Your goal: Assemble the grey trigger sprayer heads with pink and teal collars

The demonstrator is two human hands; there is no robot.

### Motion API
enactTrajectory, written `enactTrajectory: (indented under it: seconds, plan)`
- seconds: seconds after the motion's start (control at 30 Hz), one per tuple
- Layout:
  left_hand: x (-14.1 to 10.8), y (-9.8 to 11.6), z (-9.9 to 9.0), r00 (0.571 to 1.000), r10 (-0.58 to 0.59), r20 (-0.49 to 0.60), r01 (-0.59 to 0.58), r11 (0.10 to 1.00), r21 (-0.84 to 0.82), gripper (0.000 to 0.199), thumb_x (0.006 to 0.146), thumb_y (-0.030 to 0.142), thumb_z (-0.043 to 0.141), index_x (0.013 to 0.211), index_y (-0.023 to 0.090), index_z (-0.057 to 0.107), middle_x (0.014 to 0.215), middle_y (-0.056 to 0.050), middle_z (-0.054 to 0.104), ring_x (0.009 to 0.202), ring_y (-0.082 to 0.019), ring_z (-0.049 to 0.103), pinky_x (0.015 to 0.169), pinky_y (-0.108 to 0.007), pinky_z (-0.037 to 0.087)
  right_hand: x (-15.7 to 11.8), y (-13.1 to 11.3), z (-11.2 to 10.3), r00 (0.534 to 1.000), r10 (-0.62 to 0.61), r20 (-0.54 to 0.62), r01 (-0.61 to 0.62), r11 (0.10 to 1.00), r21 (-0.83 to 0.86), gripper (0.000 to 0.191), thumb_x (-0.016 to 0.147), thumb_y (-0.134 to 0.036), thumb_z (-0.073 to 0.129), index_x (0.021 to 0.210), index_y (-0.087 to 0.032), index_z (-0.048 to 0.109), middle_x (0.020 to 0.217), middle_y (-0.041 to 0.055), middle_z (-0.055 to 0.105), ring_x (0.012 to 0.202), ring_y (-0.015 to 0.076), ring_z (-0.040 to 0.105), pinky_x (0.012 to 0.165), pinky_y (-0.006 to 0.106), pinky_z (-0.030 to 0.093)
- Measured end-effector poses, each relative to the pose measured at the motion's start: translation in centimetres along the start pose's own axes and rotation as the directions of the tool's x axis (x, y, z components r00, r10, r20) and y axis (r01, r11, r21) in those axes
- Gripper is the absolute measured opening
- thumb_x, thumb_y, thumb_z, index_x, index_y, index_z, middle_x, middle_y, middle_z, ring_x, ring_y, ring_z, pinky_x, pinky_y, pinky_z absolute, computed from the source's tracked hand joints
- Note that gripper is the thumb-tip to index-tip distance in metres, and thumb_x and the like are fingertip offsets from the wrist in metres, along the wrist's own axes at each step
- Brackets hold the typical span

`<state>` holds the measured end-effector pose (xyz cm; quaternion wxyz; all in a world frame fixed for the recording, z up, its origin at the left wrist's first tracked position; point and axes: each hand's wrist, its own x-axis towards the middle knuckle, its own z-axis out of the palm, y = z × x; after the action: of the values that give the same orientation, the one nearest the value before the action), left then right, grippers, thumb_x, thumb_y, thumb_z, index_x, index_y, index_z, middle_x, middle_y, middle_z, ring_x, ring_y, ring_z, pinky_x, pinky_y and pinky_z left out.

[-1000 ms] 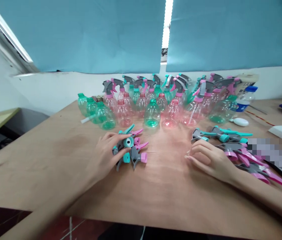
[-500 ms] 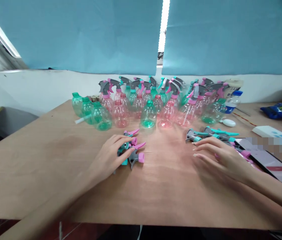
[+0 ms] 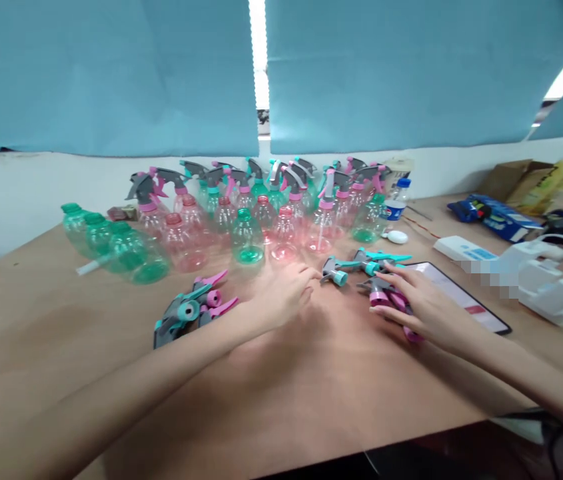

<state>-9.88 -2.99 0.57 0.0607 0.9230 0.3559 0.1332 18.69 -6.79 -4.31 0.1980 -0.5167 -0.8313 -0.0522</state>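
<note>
My left hand (image 3: 288, 293) is open, its slightly bent fingers reaching to the edge of a loose grey and teal spray head (image 3: 335, 273). My right hand (image 3: 428, 307) lies over the right pile, fingers apart, touching a grey and pink spray head (image 3: 380, 293). More teal-collared spray heads (image 3: 372, 263) lie just beyond its fingertips. A second pile of pink and teal spray heads (image 3: 188, 308) sits left of my left forearm. Behind the hands stand open green bottles (image 3: 248, 240) and pink bottles (image 3: 285, 237).
Several bottles with spray heads fitted (image 3: 294, 183) stand by the wall. A tablet (image 3: 461, 293) lies beside my right hand, with a white device (image 3: 541, 280) farther right. A capped drink bottle (image 3: 397, 200), a white oval object (image 3: 395, 237) and blue packages (image 3: 496, 217) are at the back right.
The view has turned to the right. My left hand has left the left pile and crossed toward the right one. My right hand has come down onto the pink spray heads.
</note>
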Motion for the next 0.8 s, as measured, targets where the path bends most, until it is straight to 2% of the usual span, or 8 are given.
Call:
enactTrajectory:
  seconds: [0.13,0.2,0.3,0.37,0.43,0.5,0.63,0.8]
  plan:
    - [4.1,0.1,3.0,0.997,0.063,0.053,-0.066,0.997,0.038,0.037,0.085,0.005,0.045,0.120,0.016,0.052,0.115,-0.008,0.059,0.105,-0.022,0.054,0.086,-0.033,0.046,0.1,0.7,-0.5,1.000,0.025,0.001,-0.025,1.000,-0.008,0.077,0.082,-0.067,0.045,0.135,-0.012,0.042,0.140,0.0206,0.040,0.129,0.0361,0.037,0.104,0.052,0.034]
    - [5.6,0.2,3.9,0.992,0.094,0.078,-0.099,0.993,0.059,0.042,0.083,0.004,0.047,0.124,0.015,0.047,0.121,-0.009,0.056,0.110,-0.023,0.051,0.086,-0.032,0.046,1.1,1.1,-0.7,0.998,0.067,0.021,-0.068,0.997,0.037,0.074,0.084,-0.066,0.040,0.136,-0.013,0.042,0.139,0.0191,0.042,0.130,0.0338,0.037,0.105,0.049,0.033]
    - [6.8,0.3,4.2,0.986,0.120,0.114,-0.131,0.986,0.103,0.047,0.083,0.002,0.048,0.128,0.014,0.043,0.120,-0.010,0.056,0.111,-0.023,0.049,0.086,-0.032,0.045,3.7,2.3,-0.4,0.988,0.131,0.077,-0.138,0.986,0.092,0.067,0.089,-0.063,0.030,0.137,-0.017,0.042,0.141,0.0150,0.042,0.129,0.0310,0.040,0.103,0.047,0.036]
    - [7.1,0.3,3.9,0.984,0.121,0.134,-0.140,0.980,0.140,0.043,0.082,0.001,0.048,0.124,0.014,0.047,0.114,-0.009,0.059,0.107,-0.023,0.050,0.084,-0.031,0.044,5.4,3.3,0.4,0.985,0.136,0.111,-0.143,0.988,0.056,0.067,0.091,-0.062,0.025,0.136,-0.016,0.044,0.143,0.0166,0.040,0.130,0.0324,0.038,0.103,0.049,0.035]
    - [7.0,0.2,3.5,0.982,0.112,0.153,-0.140,0.974,0.181,0.036,0.081,0.003,0.052,0.115,0.013,0.054,0.107,-0.009,0.062,0.101,-0.024,0.052,0.081,-0.032,0.044,6.9,4.2,1.4,0.985,0.083,0.154,-0.087,0.996,0.023,0.065,0.092,-0.060,0.025,0.134,-0.015,0.046,0.141,0.0186,0.041,0.130,0.0353,0.037,0.101,0.052,0.034]
    - [6.6,0.1,3.1,0.982,0.096,0.164,-0.131,0.967,0.220,0.028,0.081,0.007,0.057,0.109,0.013,0.058,0.103,-0.010,0.063,0.094,-0.024,0.054,0.078,-0.033,0.043,7.8,4.7,2.4,0.981,0.000,0.194,-0.006,0.999,0.033,0.055,0.094,-0.054,0.030,0.132,-0.021,0.049,0.137,0.0150,0.048,0.129,0.0336,0.039,0.100,0.051,0.035]
    - [4.8,0.2,2.3,0.987,0.045,0.156,-0.087,0.957,0.278,0.027,0.085,0.015,0.057,0.112,0.013,0.058,0.100,-0.011,0.065,0.089,-0.026,0.054,0.075,-0.035,0.041,8.1,4.6,3.1,0.952,-0.172,0.253,0.157,0.984,0.081,0.041,0.096,-0.042,0.034,0.131,-0.028,0.050,0.133,0.0098,0.053,0.127,0.0292,0.042,0.099,0.049,0.034]
    - [1.6,0.9,1.3,0.992,-0.014,0.122,-0.023,0.955,0.297,0.031,0.085,0.018,0.060,0.115,0.016,0.059,0.102,-0.009,0.067,0.086,-0.026,0.053,0.075,-0.036,0.041,7.9,2.4,2.3,0.943,-0.198,0.269,0.171,0.978,0.117,0.049,0.098,-0.048,0.023,0.124,-0.025,0.057,0.130,0.0103,0.055,0.123,0.0294,0.046,0.095,0.049,0.037]
